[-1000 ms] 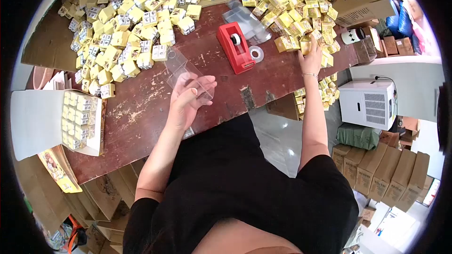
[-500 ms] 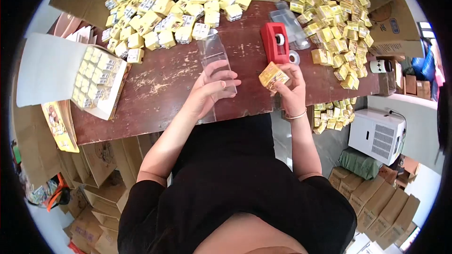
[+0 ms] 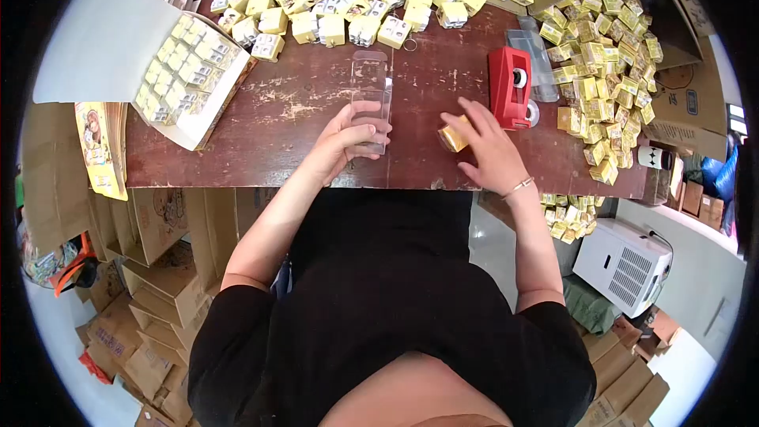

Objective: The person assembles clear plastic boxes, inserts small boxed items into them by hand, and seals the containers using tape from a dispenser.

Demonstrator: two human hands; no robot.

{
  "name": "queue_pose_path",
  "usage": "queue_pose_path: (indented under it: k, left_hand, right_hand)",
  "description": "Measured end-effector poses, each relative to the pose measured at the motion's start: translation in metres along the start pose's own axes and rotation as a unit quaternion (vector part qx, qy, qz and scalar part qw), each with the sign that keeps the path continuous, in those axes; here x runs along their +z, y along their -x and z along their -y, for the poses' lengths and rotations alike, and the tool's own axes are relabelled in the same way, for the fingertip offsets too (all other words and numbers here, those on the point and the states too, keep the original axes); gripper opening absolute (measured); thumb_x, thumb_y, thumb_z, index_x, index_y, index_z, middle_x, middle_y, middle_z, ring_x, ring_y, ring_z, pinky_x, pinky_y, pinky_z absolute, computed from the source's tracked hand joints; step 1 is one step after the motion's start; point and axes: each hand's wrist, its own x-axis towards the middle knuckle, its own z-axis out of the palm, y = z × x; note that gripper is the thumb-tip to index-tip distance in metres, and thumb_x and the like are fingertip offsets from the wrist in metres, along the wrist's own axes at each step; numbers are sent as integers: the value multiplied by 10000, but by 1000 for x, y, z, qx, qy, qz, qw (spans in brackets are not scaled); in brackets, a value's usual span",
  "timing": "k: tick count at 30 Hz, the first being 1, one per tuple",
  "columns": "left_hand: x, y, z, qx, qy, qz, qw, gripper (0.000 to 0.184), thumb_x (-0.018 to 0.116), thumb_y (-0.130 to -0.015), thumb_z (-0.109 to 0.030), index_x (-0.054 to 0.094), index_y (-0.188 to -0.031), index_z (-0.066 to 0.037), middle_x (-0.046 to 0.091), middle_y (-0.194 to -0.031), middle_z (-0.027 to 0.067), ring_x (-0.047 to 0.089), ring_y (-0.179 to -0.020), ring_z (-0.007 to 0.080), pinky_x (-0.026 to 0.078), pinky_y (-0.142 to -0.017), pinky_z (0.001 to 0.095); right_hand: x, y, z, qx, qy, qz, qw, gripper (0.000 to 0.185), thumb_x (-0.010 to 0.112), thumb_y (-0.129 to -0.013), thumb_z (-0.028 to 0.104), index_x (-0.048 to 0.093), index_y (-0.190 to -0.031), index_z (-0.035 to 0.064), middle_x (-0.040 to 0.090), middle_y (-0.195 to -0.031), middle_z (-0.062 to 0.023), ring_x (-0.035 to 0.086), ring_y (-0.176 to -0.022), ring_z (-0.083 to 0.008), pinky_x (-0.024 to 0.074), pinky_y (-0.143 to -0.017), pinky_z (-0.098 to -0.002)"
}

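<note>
A clear plastic box (image 3: 370, 87) with its end flap up is held in my left hand (image 3: 345, 142), thumb on the near side and fingers seen around and through the plastic. To the right, a small yellow printed box (image 3: 453, 137) sits at the table's near part. My right hand (image 3: 492, 149) is over it with fingers spread, index and middle fingers partly covering the box; whether they touch it I cannot tell. Just beyond that hand stands a red tape dispenser (image 3: 510, 88) with a roll in it.
Yellow-and-white small blocks (image 3: 348, 0) are heaped at the back. Wrapped yellow boxes (image 3: 605, 71) pile up at right. A white display carton (image 3: 225, 83) filled with blocks stands left, beside printed yellow cards (image 3: 101, 146). Flat clear plastic pieces (image 3: 538, 59) lie behind the dispenser.
My right hand has opened from its grip on the small yellow box, which is now lower under its fingers. My left hand still holds the plastic box. The camera view has shifted.
</note>
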Motion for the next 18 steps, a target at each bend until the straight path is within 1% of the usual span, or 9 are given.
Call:
queue_pose_path:
  k: [3, 5, 6, 7, 8, 10, 13, 15, 18]
  left_hand:
    - [5, -2, 0, -5, -34, -16, 999, 544, 621, -867, -203, 405, -1342, -48, 582, -1166, 146, 617, -1019, 217, 523, -775, 312]
    - [6, -6, 5, -1, -62, -37, 997, 559, 684, -829, -141, 418, -1312, -47, 585, -1137, 138, 618, -987, 191, 529, -729, 289]
    - [6, -9, 9, 5, -71, -43, 997, 578, 726, -804, -130, 427, -1293, -51, 586, -1117, 127, 618, -976, 179, 534, -708, 279]
    - [7, -11, 13, 8, -79, -39, 996, 600, 745, -782, -96, 426, -1286, -34, 583, -1106, 127, 617, -957, 175, 538, -723, 290]
    - [10, -12, 16, 15, -90, -34, 995, 611, 751, -773, -85, 424, -1285, -28, 586, -1100, 129, 618, -943, 177, 538, -726, 295]
    - [18, -10, 17, 36, -108, -39, 993, 623, 774, -745, -88, 442, -1268, -24, 601, -1083, 121, 621, -898, 167, 528, -759, 309]
    - [14, -11, 18, 102, -211, -61, 970, 624, 792, -718, -92, 469, -1248, -32, 611, -1080, 110, 620, -895, 157, 512, -797, 307]
    - [13, -7, 15, 79, -207, -61, 973, 621, 804, -700, -99, 489, -1231, -38, 613, -1093, 101, 612, -935, 148, 499, -826, 304]
    - [15, -4, 17, 167, -112, -114, 973, 695, 803, -707, -54, 416, -1284, -44, 604, -1126, 124, 597, -1017, 172, 500, -895, 326]
  right_hand:
    - [21, -10, -19, 14, -72, 25, 997, 627, 710, -714, 32, 515, -1297, 152, 514, -1290, -110, 520, -1183, -301, 486, -944, -393]
    - [-6, -31, -1, 67, -220, -112, 967, 514, 749, -737, 48, 568, -1217, 81, 599, -1159, -103, 606, -1064, -267, 525, -850, -330]
    - [-4, -37, 6, 150, -405, -139, 891, 509, 756, -756, 29, 557, -1224, 48, 609, -1173, -81, 610, -1066, -183, 540, -771, -267]
    - [-6, -48, 11, 137, -569, -155, 796, 517, 747, -760, -7, 550, -1236, 32, 597, -1209, -66, 591, -1080, -132, 542, -717, -225]
    - [-3, -59, 13, 140, -587, -165, 781, 518, 745, -756, -26, 552, -1234, 28, 592, -1219, -72, 592, -1082, -132, 544, -724, -227]
    - [-1, -75, 24, 131, -410, -168, 887, 492, 771, -735, 41, 583, -1189, 11, 613, -1158, -73, 616, -1020, -137, 539, -708, -229]
    - [6, -76, 25, 64, -234, -160, 957, 483, 768, -718, 54, 592, -1166, 16, 617, -1135, -111, 624, -969, -133, 530, -656, -225]
    - [-1, -72, 24, 43, -244, -130, 960, 505, 761, -724, 49, 595, -1201, 28, 617, -1167, -118, 640, -954, -167, 545, -681, -254]
    - [-9, -69, 17, 60, -449, -26, 891, 477, 732, -760, 39, 622, -1225, 55, 619, -1212, -131, 651, -995, -232, 557, -761, -300]
